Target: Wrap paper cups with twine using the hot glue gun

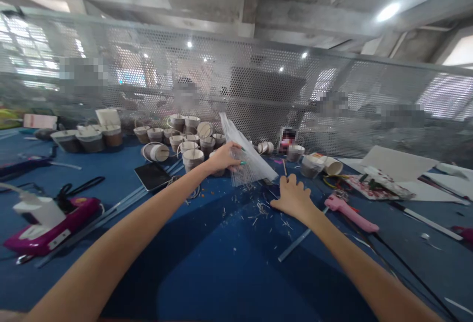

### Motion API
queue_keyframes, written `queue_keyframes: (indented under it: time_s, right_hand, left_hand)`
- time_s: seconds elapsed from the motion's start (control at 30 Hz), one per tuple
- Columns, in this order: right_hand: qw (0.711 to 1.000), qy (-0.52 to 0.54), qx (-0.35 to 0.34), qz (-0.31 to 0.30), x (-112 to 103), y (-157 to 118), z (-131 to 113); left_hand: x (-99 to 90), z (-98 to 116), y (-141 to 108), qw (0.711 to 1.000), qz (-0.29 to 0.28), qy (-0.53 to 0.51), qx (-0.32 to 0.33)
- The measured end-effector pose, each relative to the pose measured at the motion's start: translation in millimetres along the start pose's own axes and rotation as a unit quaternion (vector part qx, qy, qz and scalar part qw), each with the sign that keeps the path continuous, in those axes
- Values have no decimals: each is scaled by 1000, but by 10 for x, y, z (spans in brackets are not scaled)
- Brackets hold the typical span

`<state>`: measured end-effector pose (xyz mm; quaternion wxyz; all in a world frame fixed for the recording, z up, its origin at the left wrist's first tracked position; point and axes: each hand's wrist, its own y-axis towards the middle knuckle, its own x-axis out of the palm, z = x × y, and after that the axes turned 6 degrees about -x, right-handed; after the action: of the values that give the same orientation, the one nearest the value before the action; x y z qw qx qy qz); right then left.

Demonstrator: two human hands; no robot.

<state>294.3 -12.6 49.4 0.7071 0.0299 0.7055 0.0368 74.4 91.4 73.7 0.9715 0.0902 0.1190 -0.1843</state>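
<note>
My left hand (224, 158) is closed on the edge of a translucent plastic sheet (254, 161), which stands tilted above the table. Whether it is one layer or several, I cannot tell. To its right, my right hand (294, 197) reaches low over the blue table, fingers bent and apart, thumb stretched to the left. Beside that thumb is a dark thing (270, 191), too unclear to name. Thin pale scraps (260, 208) lie scattered between and below my hands. A clear glue stick (293, 245) rests under my right wrist, near a pink glue gun (353, 213).
Several small bucket-like cups (192, 159) cluster behind my left hand. A phone (151, 176) and a purple power strip (55, 228) lie left. White sheets (399, 164) and a patterned packet (384, 186) lie right. A perforated metal screen (207, 75) stands behind the table.
</note>
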Motion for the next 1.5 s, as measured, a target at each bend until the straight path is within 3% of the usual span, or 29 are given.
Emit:
queue_keyframes:
  time_s: [0.13, 0.33, 0.47, 0.53, 0.6, 0.67, 0.83, 0.97, 1.0, 1.03, 1.07, 1.13, 1.33, 1.43, 1.5]
  right_hand:
    - [997, 65, -45, -5, 27, 34, 68]
    - [978, 198, -11, -61, 3, 175, 302]
    - [936, 331, 5, -122, -156, 109, 416]
    - [897, 415, 1, -153, -244, 60, 439]
    - [822, 534, 18, -197, -305, 22, 439]
    - [721, 646, 54, -244, -317, 2, 413]
    - [509, 788, 109, -329, -146, -26, 235]
    - [299, 904, 56, -299, 29, -140, -3]
    - [270, 919, 38, -285, 49, -186, -60]
    - [259, 926, 25, -274, 57, -232, -107]
    - [263, 929, 16, -261, 51, -274, -140]
    - [297, 930, -5, -217, 2, -319, -147]
    - [468, 881, -57, -37, -268, -84, 300]
    - [557, 828, -69, 5, -349, 34, 533]
    - [598, 798, -68, 2, -366, 51, 581]
  left_hand:
    - [-14, 8, 15, 1000, 10, 3, 7]
    - [-10, -39, 38, 999, 34, -31, 26]
    - [4, -79, 69, 995, 47, -86, 20]
    - [12, -83, 82, 992, 64, -113, 6]
    - [7, -75, 90, 988, 80, -132, -9]
    - [-18, -56, 90, 986, 93, -135, -17]
    - [-154, 11, 58, 988, 116, -105, -13]
    - [-253, 39, 73, 985, 133, -107, -7]
    - [-270, 41, 87, 983, 141, -119, -4]
    - [-285, 43, 103, 979, 151, -139, -2]
    - [-297, 46, 119, 974, 161, -161, -2]
    - [-312, 53, 145, 965, 174, -198, -5]
    - [-255, 73, 127, 966, 153, -207, -19]
    - [-180, 83, 84, 974, 124, -187, -28]
    - [-152, 93, 60, 981, 104, -164, -25]
